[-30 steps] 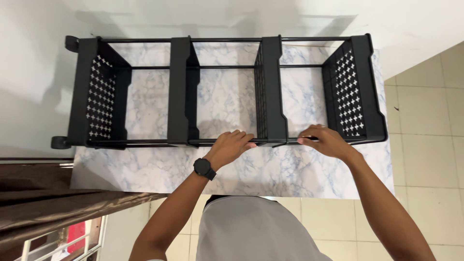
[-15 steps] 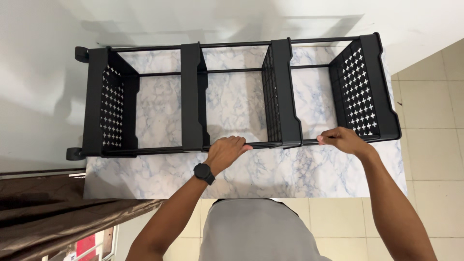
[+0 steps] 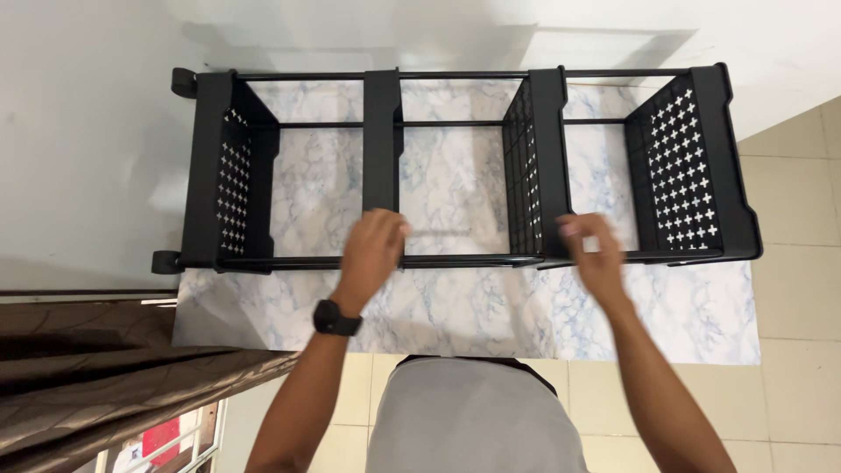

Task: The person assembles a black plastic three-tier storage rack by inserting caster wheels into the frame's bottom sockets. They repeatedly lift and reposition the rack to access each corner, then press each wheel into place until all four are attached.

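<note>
Rack [image 3: 464, 166], a black frame of rods and perforated panels, lies on its side on a marble-patterned sheet [image 3: 455, 307], just beyond both hands. The left hand [image 3: 375, 250] is at the near rail [image 3: 455, 260], right where the second panel [image 3: 383, 140] meets it; the fingers curl loosely over the rail, but the hand is blurred and I cannot tell whether they clamp it or only rest there. A black watch [image 3: 337, 318] sits on that wrist. The right hand [image 3: 594, 254] is at the same rail further along, just beside the foot of the third panel [image 3: 536, 166], a wire grid with a solid edge. Its fingers are bent and close together over the rail; the blur hides whether they grip.

Outward from the left hand stands the end panel [image 3: 226, 175], pierced with small cross-shaped holes, with two black wheels [image 3: 182, 81] at its outer corners. Outward from the right hand stands the other end panel [image 3: 692, 175], with the same cross pattern. Thin rods join all four panels along the far side.

Beneath the sheet is a tiled floor [image 3: 797, 219], and a white wall [image 3: 88, 131] rises past the wheeled end. A brown curtain [image 3: 105, 368] hangs near the left elbow. The person's grey shirt [image 3: 473, 420] fills the lower middle.
</note>
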